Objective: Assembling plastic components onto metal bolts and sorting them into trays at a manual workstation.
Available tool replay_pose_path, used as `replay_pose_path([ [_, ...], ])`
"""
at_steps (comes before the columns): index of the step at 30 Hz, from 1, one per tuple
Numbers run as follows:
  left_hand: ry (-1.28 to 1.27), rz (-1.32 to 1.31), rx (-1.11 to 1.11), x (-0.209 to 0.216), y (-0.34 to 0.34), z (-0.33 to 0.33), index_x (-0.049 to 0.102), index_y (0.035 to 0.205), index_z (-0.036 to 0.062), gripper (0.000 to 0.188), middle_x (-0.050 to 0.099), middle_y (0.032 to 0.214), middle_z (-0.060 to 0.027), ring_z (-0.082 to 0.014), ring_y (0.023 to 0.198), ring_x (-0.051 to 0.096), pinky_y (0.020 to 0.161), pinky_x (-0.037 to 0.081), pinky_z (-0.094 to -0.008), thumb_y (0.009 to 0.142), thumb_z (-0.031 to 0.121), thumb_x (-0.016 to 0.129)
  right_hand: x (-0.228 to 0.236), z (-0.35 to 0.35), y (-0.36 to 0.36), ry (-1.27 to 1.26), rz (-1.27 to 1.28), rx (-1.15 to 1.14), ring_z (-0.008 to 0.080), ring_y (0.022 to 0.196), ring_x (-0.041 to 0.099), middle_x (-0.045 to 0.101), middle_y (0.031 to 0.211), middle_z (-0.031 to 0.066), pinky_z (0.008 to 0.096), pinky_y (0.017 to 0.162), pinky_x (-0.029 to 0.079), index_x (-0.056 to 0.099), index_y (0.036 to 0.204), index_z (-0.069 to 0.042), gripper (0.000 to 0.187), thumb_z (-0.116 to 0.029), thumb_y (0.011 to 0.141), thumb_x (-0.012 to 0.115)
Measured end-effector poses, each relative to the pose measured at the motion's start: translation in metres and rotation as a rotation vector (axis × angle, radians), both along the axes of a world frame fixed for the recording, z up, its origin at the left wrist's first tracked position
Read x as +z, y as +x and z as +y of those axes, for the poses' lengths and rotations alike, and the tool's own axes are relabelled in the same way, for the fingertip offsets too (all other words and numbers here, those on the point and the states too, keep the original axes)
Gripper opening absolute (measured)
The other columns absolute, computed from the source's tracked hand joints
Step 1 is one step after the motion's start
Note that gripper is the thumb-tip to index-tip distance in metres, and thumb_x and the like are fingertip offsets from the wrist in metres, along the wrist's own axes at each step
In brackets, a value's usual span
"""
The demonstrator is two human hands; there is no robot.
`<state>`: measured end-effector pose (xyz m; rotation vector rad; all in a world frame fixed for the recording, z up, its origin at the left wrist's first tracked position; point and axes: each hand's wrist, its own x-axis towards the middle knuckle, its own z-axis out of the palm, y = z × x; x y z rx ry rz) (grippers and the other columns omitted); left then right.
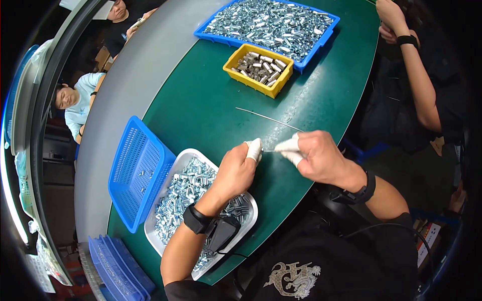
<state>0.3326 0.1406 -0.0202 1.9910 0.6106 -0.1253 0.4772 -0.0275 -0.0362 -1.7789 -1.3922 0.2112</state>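
Observation:
My left hand (238, 169) is closed in a pinch, with white covers on its fingertips; whatever it grips is mostly hidden. Facing it, my right hand (321, 159) also pinches with white-covered fingers. A small, thin, shiny piece (269, 150) bridges the short gap between both sets of fingertips, too small to name. Just beyond them a slender metal rod (266, 117) lies across the green table, its right end reaching my right hand's knuckles. Below my left forearm, a white tray (254, 213) holds many small silvery metal sleeves (183, 193).
A large blue tray (206, 36) of metal sleeves stands at the far side, a yellow bin (271, 92) of metal parts before it. At left are a blue perforated basket (129, 188) and stacked blue baskets (118, 268). Other people sit across and at right (419, 85).

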Motion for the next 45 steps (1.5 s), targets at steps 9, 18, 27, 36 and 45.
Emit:
replay_pose_path([
  [9, 0.723, -0.117, -0.109, 0.007, 0.024, -0.003, 0.057, 0.071, 0.0016, 0.041, 0.060, 0.065, -0.0142, -0.0264, 0.059, 0.058, 0.060, 0.044, -0.0371, 0.099, 0.030, 0.049, -0.003, -0.009, 0.026, -0.066, 0.634, -0.108, 0.0056, 0.063, 0.053, 0.064, 0.077, -0.0013, 0.0236, 0.057, 0.042, 0.070, 0.096, -0.001, 0.011, -0.001, 0.087, 0.063],
  [18, 1.101, -0.006, -0.005, 0.019, 0.031, -0.006, 0.064, 0.073, 0.0052, 0.033, 0.066, 0.071, -0.0180, -0.0363, 0.067, 0.064, 0.071, 0.044, -0.0503, 0.094, 0.026, 0.050, -0.011, 0.004, 0.030, 0.154, 0.430, -0.307, 0.0048, 0.061, 0.046, 0.054, 0.073, -0.0020, 0.0224, 0.055, 0.038, 0.070, 0.094, -0.001, 0.011, -0.001, 0.085, 0.064],
  [27, 1.183, 0.137, -0.157, -0.022, 0.019, 0.005, 0.066, 0.080, 0.0046, 0.035, 0.065, 0.074, -0.0192, -0.0344, 0.073, 0.065, 0.069, 0.045, -0.0487, 0.095, 0.029, 0.047, -0.029, 0.039, 0.032, 0.128, 0.086, -0.253, 0.0231, 0.062, 0.053, 0.056, 0.076, 0.0127, 0.0340, 0.058, 0.043, 0.070, 0.097, -0.002, 0.019, 0.001, 0.078, 0.065],
  [36, 0.012, -0.188, -0.036, 0.047, -0.032, -0.019, 0.058, 0.089, 0.0036, 0.032, 0.060, 0.082, -0.0070, -0.0206, 0.074, 0.056, 0.073, 0.045, -0.0333, 0.103, 0.027, 0.041, -0.025, 0.034, 0.028, -0.046, -0.074, -0.264, 0.0306, 0.071, 0.057, 0.062, 0.085, 0.0151, 0.0376, 0.067, 0.047, 0.069, 0.098, -0.002, 0.021, -0.003, 0.077, 0.067],
  [45, -0.798, -0.604, 0.158, 0.018, -0.106, -0.038, 0.057, 0.103, 0.0049, 0.027, 0.057, 0.090, -0.0021, -0.0109, 0.079, 0.052, 0.075, 0.045, -0.0270, 0.102, 0.030, 0.049, 0.047, 0.019, -0.064, 0.227, 0.473, 0.437, 0.0164, 0.082, 0.062, 0.064, 0.093, 0.0072, 0.0288, 0.070, 0.050, 0.071, 0.103, -0.004, 0.031, -0.004, 0.073, 0.080],
])
